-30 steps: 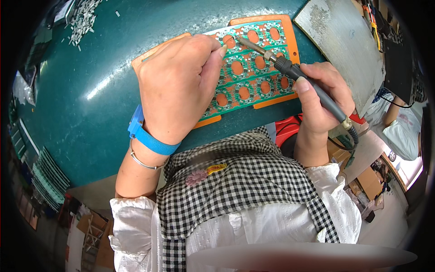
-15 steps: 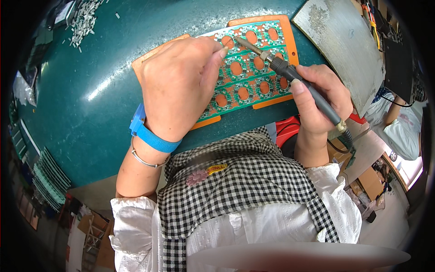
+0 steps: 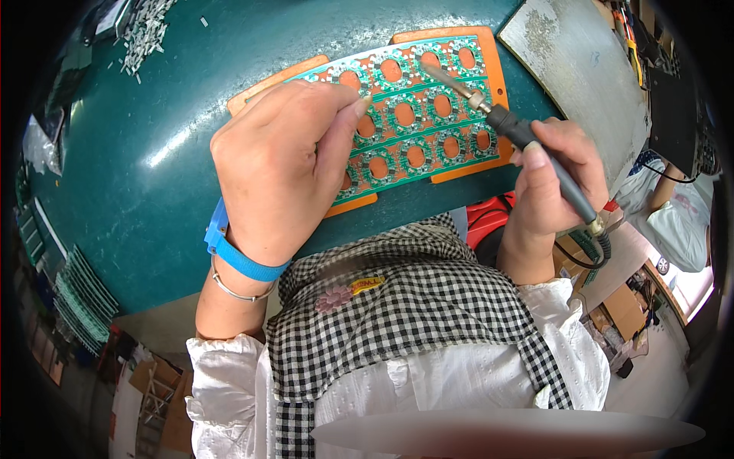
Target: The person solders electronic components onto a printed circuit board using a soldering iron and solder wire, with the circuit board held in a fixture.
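Circuit-board panel [image 3: 424,131] lies on an orange carrier [image 3: 497,73] on the green table [image 3: 153,206]. Right hand [image 3: 544,200]: grip clamped on the soldering iron [image 3: 506,122], tip at the far row; contact cannot be told. Left hand [image 3: 279,157]: thumb and forefinger together, contents unclear. Advisable: steady wrist, light tip pressure, fingers clear of the metal shaft.

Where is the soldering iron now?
In the head view, the iron is right of centre, in the right hand, its tip pointing at the circuit board.
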Demonstrator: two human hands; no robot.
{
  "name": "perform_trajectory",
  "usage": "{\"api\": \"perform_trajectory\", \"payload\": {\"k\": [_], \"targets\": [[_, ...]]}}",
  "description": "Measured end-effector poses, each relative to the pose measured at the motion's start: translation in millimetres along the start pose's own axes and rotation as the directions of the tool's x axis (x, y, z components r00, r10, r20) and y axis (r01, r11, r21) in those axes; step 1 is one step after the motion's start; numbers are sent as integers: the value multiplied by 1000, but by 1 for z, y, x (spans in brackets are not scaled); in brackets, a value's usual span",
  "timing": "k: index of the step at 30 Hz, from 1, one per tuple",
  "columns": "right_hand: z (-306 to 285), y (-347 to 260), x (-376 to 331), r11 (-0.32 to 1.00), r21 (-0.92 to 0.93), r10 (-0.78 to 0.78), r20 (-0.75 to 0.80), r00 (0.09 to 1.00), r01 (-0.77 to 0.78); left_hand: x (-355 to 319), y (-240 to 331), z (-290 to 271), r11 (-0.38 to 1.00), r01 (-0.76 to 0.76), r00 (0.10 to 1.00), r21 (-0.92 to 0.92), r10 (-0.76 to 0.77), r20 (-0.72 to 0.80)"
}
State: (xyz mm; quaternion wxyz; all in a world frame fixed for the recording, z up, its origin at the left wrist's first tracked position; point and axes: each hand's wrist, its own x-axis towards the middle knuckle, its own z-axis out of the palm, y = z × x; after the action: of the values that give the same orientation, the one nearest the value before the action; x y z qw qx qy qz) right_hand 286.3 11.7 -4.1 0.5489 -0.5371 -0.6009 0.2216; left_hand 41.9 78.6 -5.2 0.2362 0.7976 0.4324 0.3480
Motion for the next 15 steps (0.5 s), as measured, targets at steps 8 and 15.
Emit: {"api": "perform_trajectory", "payload": {"k": [8,15], "targets": [[8,0,6,980,-153,-106,120,987,124,-2,-3,7,999,-32,998,-30,30,-57],[1,5,-1,997,42,-69,-45,997,71,-5,-2,5,1000,24,999,-14,-24,-37]]}}
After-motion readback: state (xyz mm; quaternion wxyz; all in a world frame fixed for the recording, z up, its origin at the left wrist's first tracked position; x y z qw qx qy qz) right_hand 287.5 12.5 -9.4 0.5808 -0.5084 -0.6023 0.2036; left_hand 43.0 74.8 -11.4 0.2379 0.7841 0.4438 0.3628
